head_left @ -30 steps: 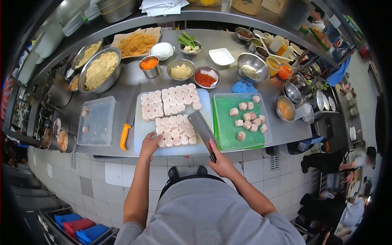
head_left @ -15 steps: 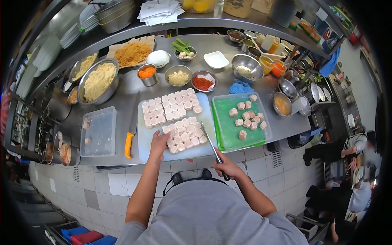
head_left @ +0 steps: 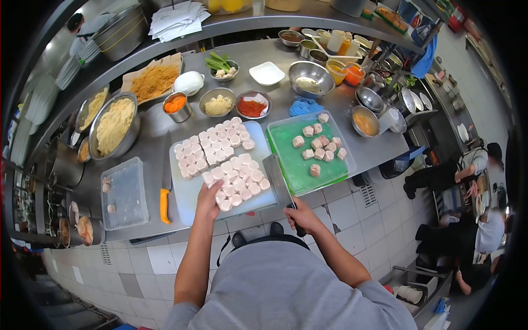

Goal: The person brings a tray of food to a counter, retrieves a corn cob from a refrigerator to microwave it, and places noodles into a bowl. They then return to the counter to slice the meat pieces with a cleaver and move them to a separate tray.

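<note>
Where the left hand (head_left: 208,198) rests: flat, fingers open, on cubes (head_left: 236,180), cutting board's (head_left: 188,193) near edge.
Right hand (head_left: 301,216): clenched round cleaver (head_left: 276,179) at right edge.

No legible text, label or number anywhere (shelf papers (head_left: 177,19) too blurred)

Steel, plastic and cloth on a kitchen prep line.
Desk (head_left: 151,137) brushed steel with a dull sheen; cleaver (head_left: 276,179) blade smooth grey metal; white plastic board (head_left: 190,195) matt; green plastic tray (head_left: 294,170) slightly glossy, clear rim; pale cubes (head_left: 234,176) matt; steel bowl (head_left: 325,74) upper centre shiny; blue cloth (head_left: 305,106) nubbly; wall tiles (head_left: 341,214) glossy.
</note>
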Demonstrator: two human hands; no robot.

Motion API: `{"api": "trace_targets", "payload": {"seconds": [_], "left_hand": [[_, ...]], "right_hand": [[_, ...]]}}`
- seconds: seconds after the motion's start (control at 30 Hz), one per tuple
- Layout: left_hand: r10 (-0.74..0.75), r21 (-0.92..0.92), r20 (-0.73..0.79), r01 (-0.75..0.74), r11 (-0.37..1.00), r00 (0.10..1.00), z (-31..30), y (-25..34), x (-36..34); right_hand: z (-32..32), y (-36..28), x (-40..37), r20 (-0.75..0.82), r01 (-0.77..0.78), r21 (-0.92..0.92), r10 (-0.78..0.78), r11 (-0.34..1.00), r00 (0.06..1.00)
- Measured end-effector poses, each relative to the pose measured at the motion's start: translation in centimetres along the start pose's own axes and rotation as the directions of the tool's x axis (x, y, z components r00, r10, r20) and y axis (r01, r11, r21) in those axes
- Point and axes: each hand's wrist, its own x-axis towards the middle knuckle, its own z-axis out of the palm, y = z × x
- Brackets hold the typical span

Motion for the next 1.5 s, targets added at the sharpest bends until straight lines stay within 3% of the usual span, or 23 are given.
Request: {"api": "trace_targets", "payload": {"seconds": [0.03, 0.13, 0.17, 0.2, 0.27, 0.33, 0.53, 0.6, 0.63, 0.67, 0.7, 0.73, 0.8, 0.87, 0.9, 0.97, 1.0, 1.07, 1.2, 1.27, 1.4, 1.47, 1.5], "left_hand": [[0.011, -0.13, 0.0, -0.011, 0.991, 1.0, -0.5, 0.0, -0.4], [-0.029, -0.212, -0.025, 0.023, 0.977, 0.999, -1.1, 1.6, -2.7], [0.002, -0.077, -0.058, -0.006, 0.997, 0.998, -1.9, 1.6, -2.4], [0.005, -0.082, -0.072, -0.011, 0.997, 0.997, -2.9, 1.3, -1.9], [0.032, 0.231, -0.309, 0.042, 0.972, 0.951, -4.6, 0.2, -0.6], [0.106, 0.266, -0.357, -0.008, 0.964, 0.928, -4.3, -0.5, -0.4], [0.279, 0.261, -0.411, -0.181, 0.948, 0.868, -5.2, -0.7, -0.9], [0.56, 0.596, -0.284, -0.314, 0.739, 0.778, -6.7, 0.4, -0.9], [0.647, 0.867, -0.294, -0.088, 0.49, 0.704, -6.6, 1.5, -1.7], [0.648, 0.866, -0.298, -0.086, 0.492, 0.701, -5.9, 2.6, -2.9], [0.767, 0.989, -0.072, -0.052, 0.136, 0.637, -4.7, 3.7, -4.0], [0.79, 0.971, 0.187, 0.01, -0.237, 0.584, -3.7, 4.0, -4.5], [0.523, 0.931, 0.308, -0.366, 0.008, 0.795, -2.4, 2.0, -4.3], [0.362, 0.813, 0.563, -0.578, -0.078, 0.743, 1.8, -0.9, -4.8], [0.364, 0.81, 0.565, -0.581, -0.077, 0.74, 3.9, -1.6, -4.8], [0.249, 0.787, 0.608, -0.531, -0.313, 0.754, 7.6, -2.2, -4.6], [0.245, 0.777, 0.622, -0.548, -0.311, 0.743, 8.1, -2.4, -3.9], [0.187, 0.673, 0.708, -0.571, -0.469, 0.681, 8.4, -2.8, -2.2], [-0.022, 0.505, 0.8, -0.692, -0.515, 0.6, 8.0, -1.9, -0.8], [-0.036, 0.403, 0.878, -0.777, -0.483, 0.478, 8.5, -1.6, 0.1], [-0.095, 0.381, 0.862, -0.759, -0.528, 0.498, 9.6, -1.0, 0.9], [-0.233, 0.437, 0.704, -0.668, -0.602, 0.671, 9.3, -1.3, 1.6], [-0.234, 0.437, 0.702, -0.666, -0.604, 0.673, 9.2, -1.4, 2.1]], "right_hand": [[0.2, 0.3, -0.4, -0.041, 0.036, 0.037, -0.034, 0.999, 0.999], [-0.1, 0.5, -1.4, -0.039, 0.032, 0.09, -0.028, 0.995, 0.999], [-0.2, 0.6, -1.7, -0.029, 0.023, 0.086, -0.02, 0.996, 0.999], [-0.2, 0.6, -1.8, -0.026, 0.015, 0.075, -0.013, 0.997, 1.0], [-0.1, 0.3, -2.0, -0.011, 0.012, 0.054, -0.012, 0.998, 1.0], [-0.1, -0.2, -2.2, -0.01, 0.005, -0.068, -0.005, 0.998, 1.0], [0.5, 0.0, -1.8, 0.009, 0.053, -0.074, -0.052, 0.996, 0.999], [0.4, 0.0, -1.8, 0.001, 0.051, -0.095, -0.051, 0.994, 0.999], [0.5, 0.1, -1.7, -0.006, 0.049, -0.115, -0.05, 0.992, 0.999], [0.4, 0.3, -1.5, -0.002, 0.049, -0.119, -0.05, 0.992, 0.999], [0.2, 0.5, -1.4, -0.007, 0.064, -0.126, -0.065, 0.99, 0.998], [0.2, 0.4, -1.5, -0.015, 0.078, -0.131, -0.081, 0.988, 0.997], [0.0, 0.3, -1.6, -0.033, 0.078, -0.13, -0.083, 0.988, 0.996], [-0.1, 0.2, -1.7, -0.048, 0.079, -0.133, -0.086, 0.988, 0.995], [-0.3, 0.3, -1.5, -0.047, 0.089, -0.1, -0.094, 0.991, 0.994], [-0.5, 0.0, -1.8, -0.067, 0.105, -0.063, -0.109, 0.993, 0.992], [-0.7, -0.1, -2.0, -0.079, 0.123, -0.037, -0.126, 0.992, 0.989], [-1.7, -0.8, -2.8, -0.112, 0.148, -0.008, -0.148, 0.989, 0.983], [-3.8, -1.0, -4.4, -0.227, 0.19, -0.007, -0.187, 0.982, 0.956], [-4.9, -1.0, -5.1, -0.262, 0.197, -0.005, -0.192, 0.98, 0.946], [-6.1, -0.5, -6.5, -0.386, 0.25, 0.071, -0.205, 0.966, 0.9], [-6.8, -0.3, -6.9, -0.421, 0.249, 0.098, -0.187, 0.964, 0.888], [-7.0, -0.1, -7.2, -0.424, 0.255, 0.096, -0.192, 0.962, 0.885]]}}
